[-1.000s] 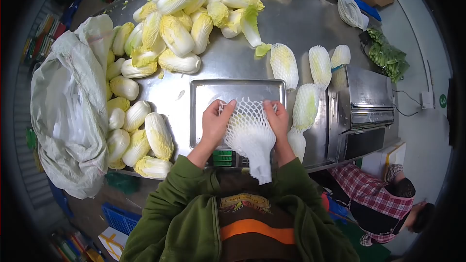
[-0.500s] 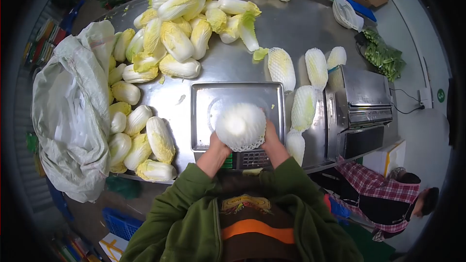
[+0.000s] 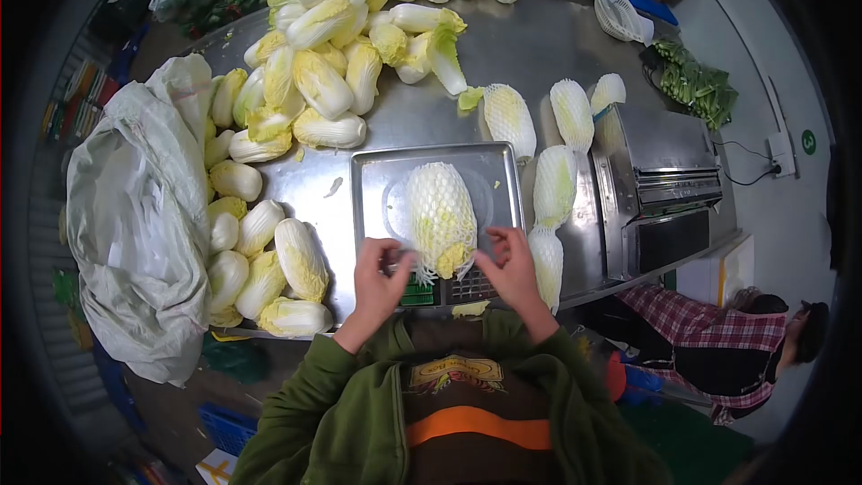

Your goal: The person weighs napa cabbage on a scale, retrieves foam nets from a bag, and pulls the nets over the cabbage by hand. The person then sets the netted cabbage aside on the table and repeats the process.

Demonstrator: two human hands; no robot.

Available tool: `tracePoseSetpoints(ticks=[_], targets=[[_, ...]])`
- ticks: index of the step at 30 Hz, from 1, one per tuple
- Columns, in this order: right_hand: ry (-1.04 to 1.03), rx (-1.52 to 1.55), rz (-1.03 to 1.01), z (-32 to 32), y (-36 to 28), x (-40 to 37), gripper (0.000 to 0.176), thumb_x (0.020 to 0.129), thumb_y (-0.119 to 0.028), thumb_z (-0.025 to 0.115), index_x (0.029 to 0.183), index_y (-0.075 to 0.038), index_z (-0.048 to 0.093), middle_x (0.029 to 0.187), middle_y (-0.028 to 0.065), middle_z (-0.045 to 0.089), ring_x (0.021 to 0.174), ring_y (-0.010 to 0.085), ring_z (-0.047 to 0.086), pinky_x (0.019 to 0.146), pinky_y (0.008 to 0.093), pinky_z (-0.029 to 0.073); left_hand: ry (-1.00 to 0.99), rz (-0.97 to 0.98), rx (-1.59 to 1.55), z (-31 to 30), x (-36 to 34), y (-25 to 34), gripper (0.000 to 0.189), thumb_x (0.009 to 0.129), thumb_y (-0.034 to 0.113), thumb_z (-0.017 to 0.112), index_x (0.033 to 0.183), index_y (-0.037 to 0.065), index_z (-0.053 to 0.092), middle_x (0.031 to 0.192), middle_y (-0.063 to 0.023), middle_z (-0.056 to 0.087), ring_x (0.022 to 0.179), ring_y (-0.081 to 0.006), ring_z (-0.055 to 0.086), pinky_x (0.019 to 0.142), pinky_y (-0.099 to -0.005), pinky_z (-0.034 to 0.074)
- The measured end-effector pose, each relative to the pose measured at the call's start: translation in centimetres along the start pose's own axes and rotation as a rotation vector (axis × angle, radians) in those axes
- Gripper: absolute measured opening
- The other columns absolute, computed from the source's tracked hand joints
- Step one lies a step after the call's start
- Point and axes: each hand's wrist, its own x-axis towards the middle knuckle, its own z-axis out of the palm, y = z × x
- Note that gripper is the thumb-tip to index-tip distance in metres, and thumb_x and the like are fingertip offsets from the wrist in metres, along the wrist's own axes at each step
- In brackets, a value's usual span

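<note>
My left hand [image 3: 377,274] and right hand [image 3: 510,268], apart, flank the netted napa cabbage [image 3: 440,211]; grip unclear; I'd tug its net evenly

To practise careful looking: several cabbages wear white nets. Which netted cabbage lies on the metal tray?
The netted cabbage lying alone on the tray; the other netted ones lie off it, on the table to its right.

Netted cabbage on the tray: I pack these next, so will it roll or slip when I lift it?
The cabbage is oblong and lies flat on the tray, so it probably rolls only sideways. Its net likely gives grip and cushions the leaves.
</note>
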Motion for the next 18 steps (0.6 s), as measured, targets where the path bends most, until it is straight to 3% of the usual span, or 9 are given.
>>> tracePoseSetpoints(ticks=[1, 3, 4, 7, 9, 13, 14, 16, 18], targets=[[0.002, 0.0, -0.001, 0.3, -0.7, 0.5, 0.047, 0.075, -0.022, 0.076, 0.114, -0.007, 0.057, 0.107, 0.0112, 0.052, 0.092, 0.0217, 0.056, 0.079, 0.0338, 0.049, 0.0, 0.002, -0.001, 0.2, 0.7, 1.3, 0.028, 0.08, 0.017, 0.073, 0.099, 0.003, 0.058, 0.084, -0.0054, 0.055, 0.069, -0.0126, 0.053, 0.058, -0.027, 0.043], [0.01, -0.266, -0.335, 0.8, -1.7, 1.2, 0.053, 0.071, -0.019, 0.078, 0.117, -0.007, 0.055, 0.118, 0.0115, 0.046, 0.111, 0.0256, 0.047, 0.086, 0.0365, 0.045, 0.015, 0.546, 0.275, 1.1, 2.4, 3.4, 0.025, 0.079, 0.012, 0.073, 0.099, 0.003, 0.06, 0.083, -0.0036, 0.052, 0.074, -0.0116, 0.052, 0.065, -0.0267, 0.044], [0.01, -0.267, -0.345, 0.7, -2.3, 1.7, 0.053, 0.071, -0.019, 0.078, 0.117, -0.007, 0.055, 0.118, 0.0115, 0.046, 0.111, 0.0256, 0.047, 0.086, 0.0365, 0.045, 0.024, 0.55, 0.277, 1.1, 2.9, 3.2, 0.025, 0.079, 0.012, 0.073, 0.099, 0.003, 0.06, 0.083, -0.0036, 0.052, 0.074, -0.0116, 0.052, 0.065, -0.0267, 0.044], [-0.077, -0.309, -0.392, 0.4, -3.9, 2.4, 0.056, 0.068, -0.022, 0.079, 0.117, -0.009, 0.055, 0.127, 0.0141, 0.042, 0.118, 0.0329, 0.041, 0.101, 0.041, 0.035, -0.156, 0.496, 0.302, 1.4, 4.3, 2.1, 0.018, 0.082, 0.014, 0.071, 0.092, 0.001, 0.063, 0.087, -0.0048, 0.053, 0.082, -0.0128, 0.052, 0.073, -0.0279, 0.042], [-0.057, -0.28, -0.349, 0.9, -4.7, 2.5, 0.056, 0.066, -0.018, 0.077, 0.117, -0.011, 0.056, 0.13, 0.0153, 0.041, 0.121, 0.0329, 0.04, 0.101, 0.0405, 0.036, -0.236, 0.085, -0.329, 1.3, 5.1, 1.6, 0.016, 0.084, 0.017, 0.068, 0.084, 0.001, 0.065, 0.088, -0.0065, 0.055, 0.08, -0.015, 0.054, 0.072, -0.0275, 0.043], [0.124, -0.293, -0.46, 2.6, -4.5, 3.3, 0.044, 0.066, -0.008, 0.071, 0.109, -0.009, 0.059, 0.123, 0.0154, 0.048, 0.115, 0.0331, 0.046, 0.098, 0.0405, 0.039, -0.376, 0.22, -0.179, 0.4, 5.4, 1.8, 0.018, 0.088, 0.018, 0.064, 0.089, 0.0, 0.065, 0.09, -0.0052, 0.059, 0.08, -0.013, 0.054, 0.07, -0.0262, 0.044], [0.148, -0.27, -0.514, 1.5, -4.5, 3.2, 0.041, 0.066, -0.002, 0.065, 0.106, -0.007, 0.059, 0.119, 0.0151, 0.052, 0.112, 0.0323, 0.049, 0.095, 0.0389, 0.041, -0.379, 0.226, -0.174, 0.3, 5.5, 1.2, 0.018, 0.088, 0.018, 0.064, 0.089, 0.0, 0.065, 0.09, -0.0052, 0.059, 0.08, -0.013, 0.054, 0.07, -0.0262, 0.044], [0.181, -0.165, -0.634, -1.7, -5.4, 2.2, 0.032, 0.068, 0.009, 0.056, 0.097, -0.003, 0.06, 0.109, 0.0152, 0.058, 0.102, 0.0276, 0.058, 0.087, 0.0329, 0.046, -0.176, -0.055, -0.328, 0.9, 4.9, -1.4, 0.028, 0.088, 0.023, 0.064, 0.102, -0.001, 0.063, 0.093, -0.0062, 0.06, 0.082, -0.0124, 0.055, 0.069, -0.0249, 0.045], [0.223, -0.139, -0.571, -5.4, -5.1, 1.5, 0.031, 0.072, 0.006, 0.058, 0.102, -0.002, 0.058, 0.11, 0.0145, 0.057, 0.103, 0.0253, 0.057, 0.088, 0.0318, 0.045, -0.137, -0.151, -0.292, 1.5, 4.5, -3.0, 0.037, 0.087, 0.026, 0.066, 0.109, -0.002, 0.059, 0.095, -0.0076, 0.06, 0.083, -0.0126, 0.055, 0.069, -0.0249, 0.046]])
